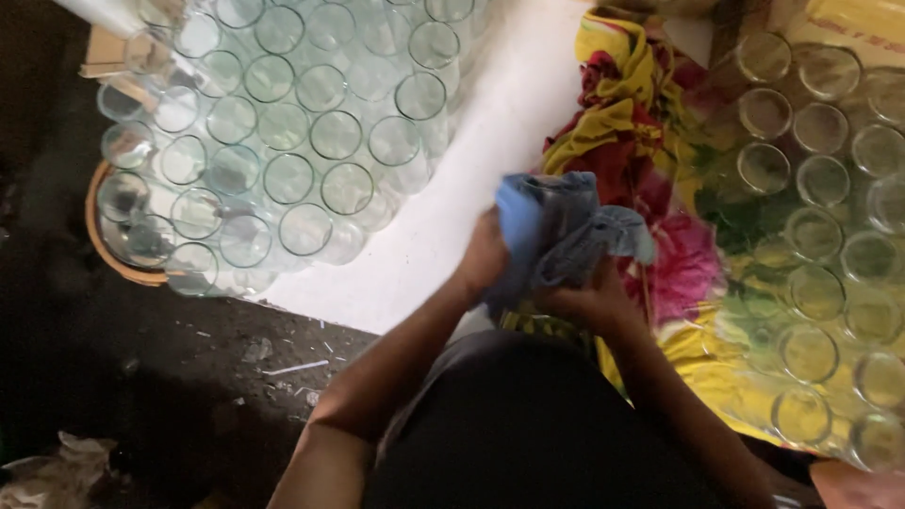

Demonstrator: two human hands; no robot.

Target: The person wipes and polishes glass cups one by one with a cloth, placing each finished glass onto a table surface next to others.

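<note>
Far to the left of both hands, a dark floor [141,377] shows scraps of litter, and a crumpled pale wrapper [47,467] lies at the lower corner. Above it and up-left of the left hand, a dense cluster of clear drinking glasses [273,123] stands mouth-up on a white sheet [490,170]; some at the cluster's left edge sit on a round tray with a brown rim [99,250].

The left hand [483,259] is closed around a blue-grey cloth [566,231], its grip clenched on the cloth's left side. Whether a glass sits inside the bunched cloth cannot be told. The right hand [594,302] is just beside the left, below and to its right, its grip also closed on the lower folds of the same cloth, so the cloth is bundled between and above both hands.

Behind and to the right of the right hand spreads a floral fabric [679,264] in yellow, red and pink. Further right, a second group of glasses [820,236] stands on that fabric.
</note>
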